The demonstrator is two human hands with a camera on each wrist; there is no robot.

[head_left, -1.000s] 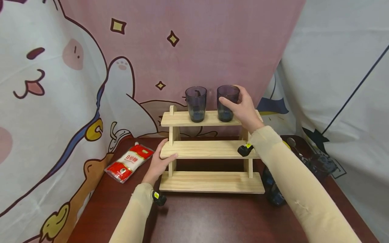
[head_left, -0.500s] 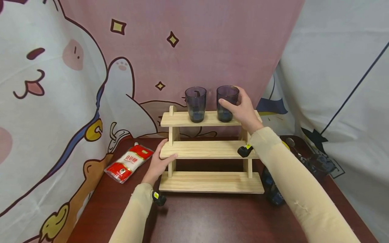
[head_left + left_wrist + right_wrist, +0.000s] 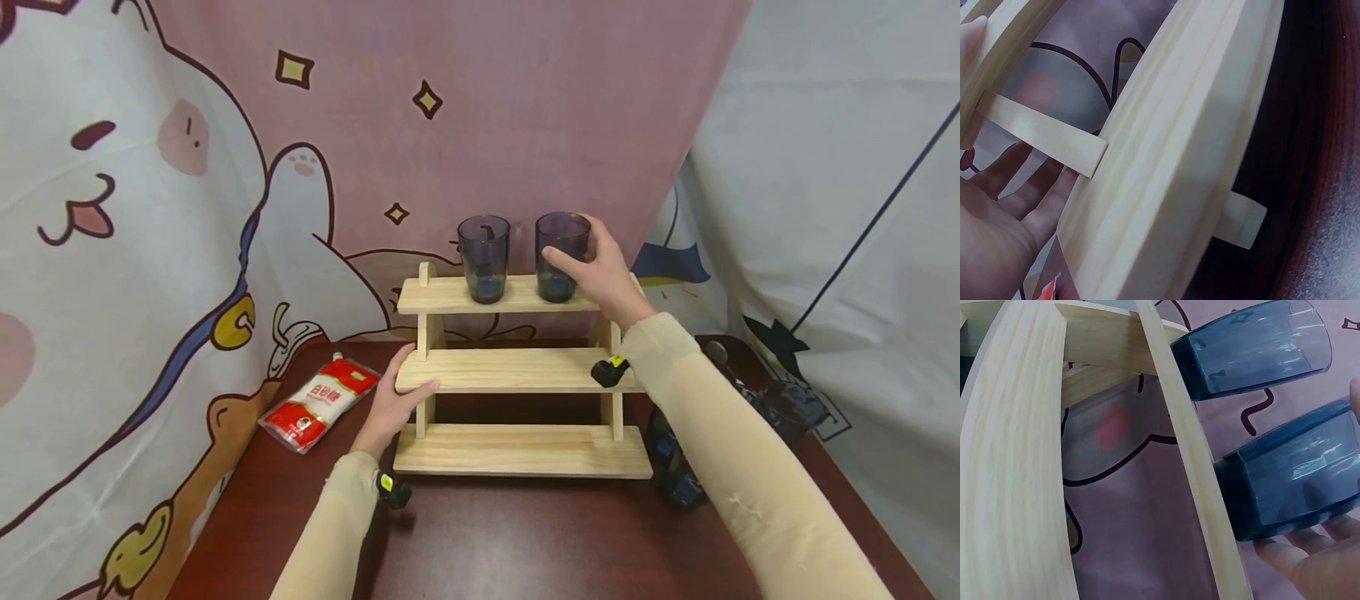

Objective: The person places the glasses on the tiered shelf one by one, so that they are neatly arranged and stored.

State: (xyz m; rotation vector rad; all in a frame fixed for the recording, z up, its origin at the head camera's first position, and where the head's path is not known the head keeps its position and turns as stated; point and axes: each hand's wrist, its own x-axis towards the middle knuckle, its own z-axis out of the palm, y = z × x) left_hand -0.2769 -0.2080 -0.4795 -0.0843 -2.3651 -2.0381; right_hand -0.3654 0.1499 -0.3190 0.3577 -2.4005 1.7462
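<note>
Nothing moved: the right sleeve (image 3: 735, 450) partly hides dark objects (image 3: 683, 487) beside the rack (image 3: 517, 450).

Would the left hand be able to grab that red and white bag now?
Probably yes: the red and white bag lies beside the left hand with nothing between them, but that hand would first let go of the wooden shelf.

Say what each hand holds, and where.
Right hand: rightmost translucent blue tumbler, around its side. Left hand: pale wooden stepped shelf, by the middle board's left end.
</note>
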